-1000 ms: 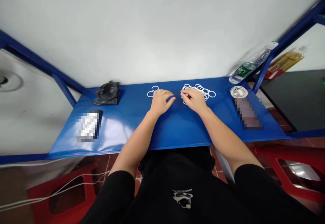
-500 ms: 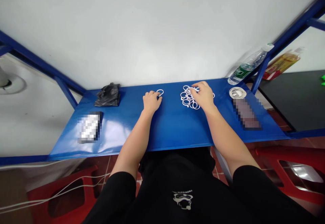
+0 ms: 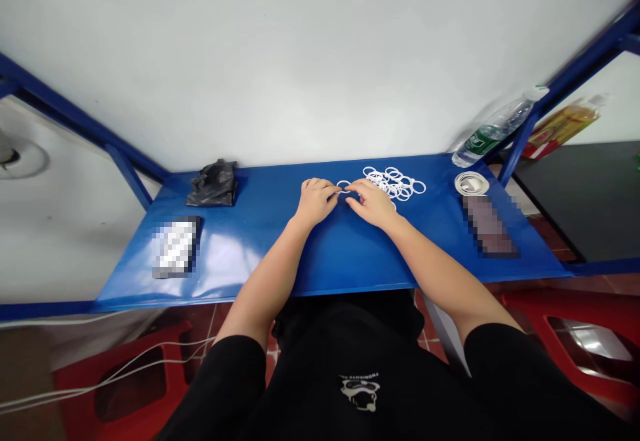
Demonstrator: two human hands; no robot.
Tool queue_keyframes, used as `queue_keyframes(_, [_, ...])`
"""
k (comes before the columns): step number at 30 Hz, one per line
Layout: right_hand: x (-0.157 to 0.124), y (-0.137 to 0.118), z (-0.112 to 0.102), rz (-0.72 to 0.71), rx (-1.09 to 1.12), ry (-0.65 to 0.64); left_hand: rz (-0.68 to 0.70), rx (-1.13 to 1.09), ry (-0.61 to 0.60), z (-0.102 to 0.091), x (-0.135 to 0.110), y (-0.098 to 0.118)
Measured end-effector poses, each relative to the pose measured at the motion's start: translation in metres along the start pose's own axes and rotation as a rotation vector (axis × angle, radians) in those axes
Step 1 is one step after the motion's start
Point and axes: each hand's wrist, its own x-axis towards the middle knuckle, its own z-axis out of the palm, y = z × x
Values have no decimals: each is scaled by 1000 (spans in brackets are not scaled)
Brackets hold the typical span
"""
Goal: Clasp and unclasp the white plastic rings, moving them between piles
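Left hand point(image 3: 316, 202) and right hand point(image 3: 371, 204) had converged on a thin white plastic-looking ring point(image 3: 343, 182) — left grip pinching, right's unclear — making handling two-handed.

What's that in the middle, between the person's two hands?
In the head view, a white ring shows between the left hand and the right hand, right by their fingertips.

The bare left hand point(image 3: 318, 202) pinches 1 thin white ring point(image 3: 343, 182), and the bare right hand point(image 3: 372, 204) is at its other side. Beside this hand, piled white rings point(image 3: 401, 188) lie on the glossy blue table point(image 3: 260, 228).
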Motion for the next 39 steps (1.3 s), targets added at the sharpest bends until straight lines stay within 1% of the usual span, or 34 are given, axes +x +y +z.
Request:
queue_keyframes(3, [2, 1, -3, 12, 10, 36, 53, -17, 41, -2, 2, 9])
queue_keyframes(6, [2, 2, -2, -2, 35, 29, 102, -51, 95, -4, 2, 15])
queue_keyframes(11, [1, 0, 0, -36, 137, 82, 72, -120, 207, -4, 1, 20])
queue_keyframes(14, [1, -2, 0, -20, 168, 108, 113, -141, 261, -3, 0, 22])
queue_keyframes(21, [1, 0, 1, 51, 189, 109, 200, -154, 234, 0, 0, 24])
queue_keyframes(24, [1, 0, 1, 67, 225, 91, 182, -149, 236, 1, 0, 23])
queue_keyframes(29, [2, 0, -4, 81, 329, 42, 130, -157, 194, 2, -1, 24])
queue_keyframes(34, [2, 0, -6, 90, 385, 7, 122, -167, 174, -1, -1, 26])
queue_keyframes(37, [2, -2, -8, 85, 319, 44, 112, -139, 141, -6, 2, 22])
queue_keyframes(39, [3, -2, -11, 87, 233, 110, 77, -113, 111, -10, 4, 15])
